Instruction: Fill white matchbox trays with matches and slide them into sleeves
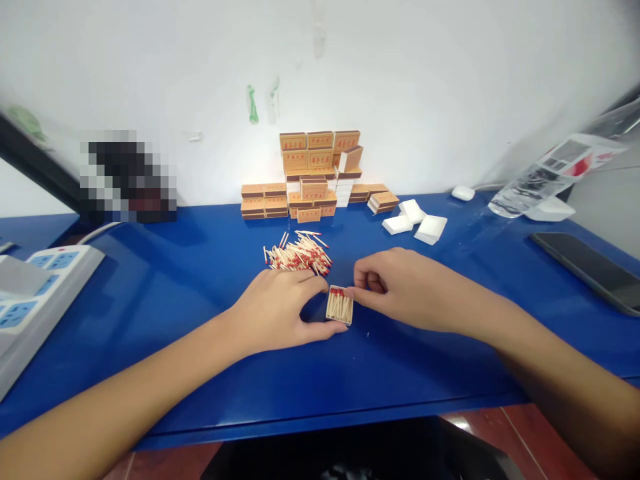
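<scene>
A small white matchbox tray (339, 319) lies on the blue table, filled with red-tipped matches, their heads toward the far side. My left hand (280, 308) grips it between thumb at the near edge and forefinger at the far left corner. At the tray's far right corner is my right hand (395, 283), its fingers curled and thumb tip touching the match heads; whether it pinches a match is hidden. Just beyond my left hand spreads a loose heap of matches (300, 255), partly covered by that hand.
Orange matchboxes (320, 160) are stacked against the wall. To their right sit three white trays (431, 229) and a loose matchbox (383, 202). A plastic bottle (537, 177), white case (463, 193) and phone (590, 270) lie right; a power strip (55, 293) is left.
</scene>
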A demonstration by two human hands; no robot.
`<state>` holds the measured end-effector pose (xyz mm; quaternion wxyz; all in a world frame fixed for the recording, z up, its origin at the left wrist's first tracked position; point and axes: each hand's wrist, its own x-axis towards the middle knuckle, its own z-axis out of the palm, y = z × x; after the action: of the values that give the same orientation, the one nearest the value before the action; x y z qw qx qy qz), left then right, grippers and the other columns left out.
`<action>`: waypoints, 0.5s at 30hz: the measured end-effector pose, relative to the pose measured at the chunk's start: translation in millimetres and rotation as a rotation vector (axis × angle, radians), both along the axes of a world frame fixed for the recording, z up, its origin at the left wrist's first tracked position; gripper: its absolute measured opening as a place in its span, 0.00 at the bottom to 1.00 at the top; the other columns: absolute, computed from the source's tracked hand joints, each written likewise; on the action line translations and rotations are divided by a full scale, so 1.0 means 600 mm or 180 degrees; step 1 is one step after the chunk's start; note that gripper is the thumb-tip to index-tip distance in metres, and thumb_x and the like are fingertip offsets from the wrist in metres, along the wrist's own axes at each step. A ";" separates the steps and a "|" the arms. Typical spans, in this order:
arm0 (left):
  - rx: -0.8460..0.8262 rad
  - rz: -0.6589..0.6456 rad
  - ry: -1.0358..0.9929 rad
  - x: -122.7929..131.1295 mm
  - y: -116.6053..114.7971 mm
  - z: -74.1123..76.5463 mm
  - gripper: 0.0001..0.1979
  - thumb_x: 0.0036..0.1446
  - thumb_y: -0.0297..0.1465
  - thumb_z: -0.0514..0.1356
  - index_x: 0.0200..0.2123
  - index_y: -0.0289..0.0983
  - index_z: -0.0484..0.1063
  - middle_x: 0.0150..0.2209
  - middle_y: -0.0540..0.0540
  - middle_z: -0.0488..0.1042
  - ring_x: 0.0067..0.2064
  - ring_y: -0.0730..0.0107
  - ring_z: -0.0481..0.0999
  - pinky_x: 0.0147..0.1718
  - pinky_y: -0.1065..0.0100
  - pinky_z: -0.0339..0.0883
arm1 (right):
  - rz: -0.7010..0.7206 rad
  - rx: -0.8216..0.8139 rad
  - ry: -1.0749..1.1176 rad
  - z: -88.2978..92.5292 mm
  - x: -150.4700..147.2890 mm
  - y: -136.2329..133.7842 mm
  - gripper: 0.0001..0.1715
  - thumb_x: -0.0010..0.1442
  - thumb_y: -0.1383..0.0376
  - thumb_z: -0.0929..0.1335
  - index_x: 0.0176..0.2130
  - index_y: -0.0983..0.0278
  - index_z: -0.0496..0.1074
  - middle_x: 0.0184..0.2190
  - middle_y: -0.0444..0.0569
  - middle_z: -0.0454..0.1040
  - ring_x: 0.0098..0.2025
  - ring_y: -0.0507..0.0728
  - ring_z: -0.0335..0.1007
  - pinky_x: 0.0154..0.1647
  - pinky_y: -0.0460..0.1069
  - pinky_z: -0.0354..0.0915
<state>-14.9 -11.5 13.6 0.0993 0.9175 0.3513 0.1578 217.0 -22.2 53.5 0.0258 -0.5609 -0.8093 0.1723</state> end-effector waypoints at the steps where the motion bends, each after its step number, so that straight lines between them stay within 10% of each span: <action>1: -0.0015 0.0013 0.0011 0.000 0.000 0.001 0.25 0.60 0.55 0.65 0.42 0.38 0.81 0.36 0.49 0.82 0.34 0.64 0.80 0.29 0.66 0.62 | 0.0053 0.0027 -0.0046 0.002 0.001 0.000 0.17 0.66 0.53 0.69 0.29 0.60 0.72 0.26 0.44 0.75 0.27 0.53 0.64 0.29 0.50 0.52; 8: 0.0032 0.0101 0.0018 0.000 -0.001 -0.003 0.31 0.58 0.61 0.63 0.41 0.37 0.76 0.37 0.48 0.81 0.31 0.65 0.77 0.28 0.66 0.60 | 0.0459 0.0202 0.0233 0.031 0.002 0.043 0.16 0.65 0.54 0.69 0.30 0.60 0.75 0.24 0.43 0.74 0.25 0.52 0.63 0.29 0.50 0.54; 15: 0.0020 0.0131 -0.0055 0.004 -0.006 -0.003 0.20 0.62 0.49 0.65 0.44 0.39 0.76 0.40 0.48 0.80 0.31 0.68 0.76 0.29 0.66 0.61 | -0.0218 0.0324 0.0189 0.008 -0.026 0.167 0.11 0.61 0.60 0.72 0.30 0.65 0.79 0.28 0.51 0.79 0.29 0.54 0.69 0.30 0.50 0.60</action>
<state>-12.7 -15.4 11.7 0.0961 0.9090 0.3687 0.1689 201.1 78.2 58.1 0.0842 -0.5808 -0.7963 0.1465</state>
